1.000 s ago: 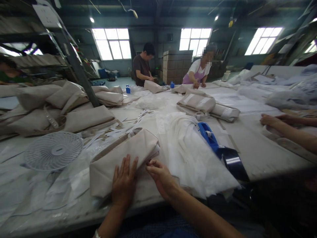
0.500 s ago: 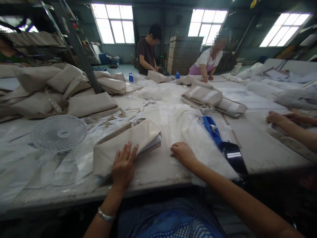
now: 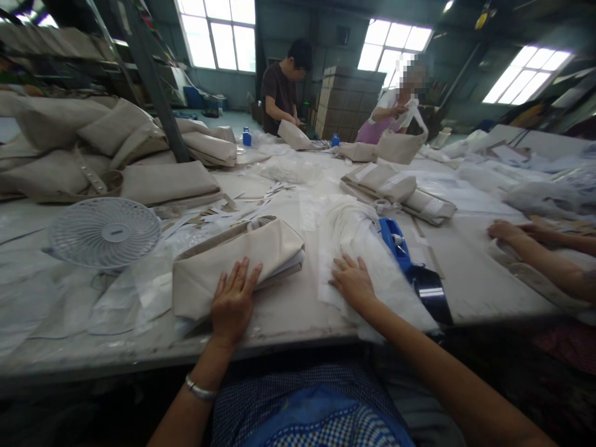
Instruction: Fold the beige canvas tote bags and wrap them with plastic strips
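Observation:
My left hand lies flat, fingers stretched, on the side of a beige bag resting on the table before me. White sheets or paper stick out at the bag's right end. To the right, my right hand rests with fingers spread on a stack of clear plastic bags. A blue tape dispenser stands against the right side of that stack. The undersides of both hands are hidden.
A white round fan and a heap of beige bags are at left, beside a metal post. Folded bags lie beyond the stack. A co-worker's hands are at right; two people work across the table.
My right hand has moved slightly right onto the plastic bags and its fingers have spread. My left hand stays on the bag. Across the table, a person has lifted a beige bag by its strap.

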A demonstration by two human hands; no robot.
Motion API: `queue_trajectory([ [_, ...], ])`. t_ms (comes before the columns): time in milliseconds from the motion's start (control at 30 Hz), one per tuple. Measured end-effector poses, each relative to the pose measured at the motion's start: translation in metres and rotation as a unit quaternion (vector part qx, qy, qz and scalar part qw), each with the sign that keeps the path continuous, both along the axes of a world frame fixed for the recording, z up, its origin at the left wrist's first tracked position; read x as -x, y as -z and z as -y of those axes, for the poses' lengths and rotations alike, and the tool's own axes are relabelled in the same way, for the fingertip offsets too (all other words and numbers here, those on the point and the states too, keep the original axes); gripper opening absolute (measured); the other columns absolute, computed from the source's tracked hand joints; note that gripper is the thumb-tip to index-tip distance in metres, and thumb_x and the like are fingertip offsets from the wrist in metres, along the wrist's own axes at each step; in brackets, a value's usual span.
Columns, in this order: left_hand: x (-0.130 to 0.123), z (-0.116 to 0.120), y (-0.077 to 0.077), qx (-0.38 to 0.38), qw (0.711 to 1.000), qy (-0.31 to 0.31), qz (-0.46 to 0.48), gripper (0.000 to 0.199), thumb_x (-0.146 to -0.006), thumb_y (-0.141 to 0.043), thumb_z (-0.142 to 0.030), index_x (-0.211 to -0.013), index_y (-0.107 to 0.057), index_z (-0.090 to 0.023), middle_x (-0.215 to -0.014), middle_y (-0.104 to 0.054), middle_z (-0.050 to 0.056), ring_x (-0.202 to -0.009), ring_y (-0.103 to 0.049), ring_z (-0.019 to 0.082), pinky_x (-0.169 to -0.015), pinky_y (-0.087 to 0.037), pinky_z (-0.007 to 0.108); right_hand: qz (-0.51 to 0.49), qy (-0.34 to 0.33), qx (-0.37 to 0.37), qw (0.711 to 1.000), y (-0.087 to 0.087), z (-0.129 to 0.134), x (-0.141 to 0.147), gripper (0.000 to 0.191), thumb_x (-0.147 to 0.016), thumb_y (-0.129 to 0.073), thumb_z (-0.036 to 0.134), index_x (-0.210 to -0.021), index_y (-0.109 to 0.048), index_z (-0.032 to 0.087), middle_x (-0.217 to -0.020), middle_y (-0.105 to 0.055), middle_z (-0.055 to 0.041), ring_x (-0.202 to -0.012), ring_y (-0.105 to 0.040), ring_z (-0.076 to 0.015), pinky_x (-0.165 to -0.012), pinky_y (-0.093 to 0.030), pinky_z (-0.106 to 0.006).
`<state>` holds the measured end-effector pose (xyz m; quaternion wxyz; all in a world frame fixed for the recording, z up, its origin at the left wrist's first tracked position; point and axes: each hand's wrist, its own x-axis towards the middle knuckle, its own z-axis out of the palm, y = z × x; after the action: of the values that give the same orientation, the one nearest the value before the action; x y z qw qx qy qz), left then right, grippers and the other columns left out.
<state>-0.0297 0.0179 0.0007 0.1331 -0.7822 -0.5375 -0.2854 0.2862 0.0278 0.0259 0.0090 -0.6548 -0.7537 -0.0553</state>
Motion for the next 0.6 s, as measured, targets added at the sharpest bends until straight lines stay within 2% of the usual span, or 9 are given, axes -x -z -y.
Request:
queue_trajectory([
  [100, 0.000, -0.001, 0.002, -0.010, 1.000, -0.003, 0.004, 0.069, -0.091, -0.043, -0.005, -0.152, -0.031, -0.034, -0.156, -0.037, 0.005, -0.141, -0.041, 0.026, -0.118, -0.034, 0.049, -0.020, 0.001, 0.009, 1.000, 0.000, -0.007, -0.004, 0.017, -0.093, -0.061, 0.021, -0.086, -0.076, 0.025, -0.132, -0.067, -0.0005, -0.137, -0.046, -0.0302, -0.117, -0.019, -0.057],
  [267, 0.001, -0.002, -0.001, -0.012, 1.000, -0.010, 0.007, 0.071, -0.089, -0.044, -0.002, -0.152, -0.033, -0.032, -0.157, -0.037, 0.005, -0.141, -0.042, 0.025, -0.118, -0.034, 0.048, -0.056, -0.007, -0.017, 0.998, -0.009, -0.014, -0.001, 0.022, -0.091, -0.058, 0.015, -0.085, -0.076, 0.026, -0.126, -0.070, -0.0004, -0.136, -0.047, -0.0270, -0.118, -0.018, -0.056],
  [400, 0.002, -0.002, -0.002, -0.010, 1.000, -0.013, 0.011, 0.073, -0.087, -0.045, -0.001, -0.152, -0.032, -0.033, -0.157, -0.036, 0.004, -0.142, -0.041, 0.024, -0.118, -0.033, 0.047, -0.033, 0.000, -0.055, 0.998, -0.014, -0.010, 0.001, 0.015, -0.092, -0.061, 0.023, -0.092, -0.076, 0.024, -0.139, -0.061, -0.0044, -0.141, -0.040, -0.0301, -0.118, -0.016, -0.059],
  [500, 0.002, -0.001, -0.001, -0.008, 1.000, -0.014, 0.014, 0.074, -0.087, -0.045, -0.001, -0.152, -0.031, -0.034, -0.157, -0.036, 0.004, -0.142, -0.041, 0.024, -0.119, -0.033, 0.047, 0.008, 0.016, -0.015, 1.000, -0.011, -0.007, 0.000, 0.015, -0.087, -0.071, 0.033, -0.094, -0.076, 0.021, -0.149, -0.052, -0.0100, -0.145, -0.032, -0.0364, -0.116, -0.017, -0.064],
  [600, 0.002, -0.002, 0.000, -0.009, 1.000, -0.012, 0.016, 0.074, -0.087, -0.045, -0.002, -0.152, -0.030, -0.034, -0.157, -0.036, 0.003, -0.142, -0.041, 0.024, -0.119, -0.032, 0.047, -0.004, 0.022, 0.013, 1.000, -0.005, -0.011, -0.004, 0.010, -0.088, -0.070, 0.031, -0.087, -0.077, 0.024, -0.144, -0.057, -0.0050, -0.145, -0.034, -0.0339, -0.116, -0.019, -0.061],
])
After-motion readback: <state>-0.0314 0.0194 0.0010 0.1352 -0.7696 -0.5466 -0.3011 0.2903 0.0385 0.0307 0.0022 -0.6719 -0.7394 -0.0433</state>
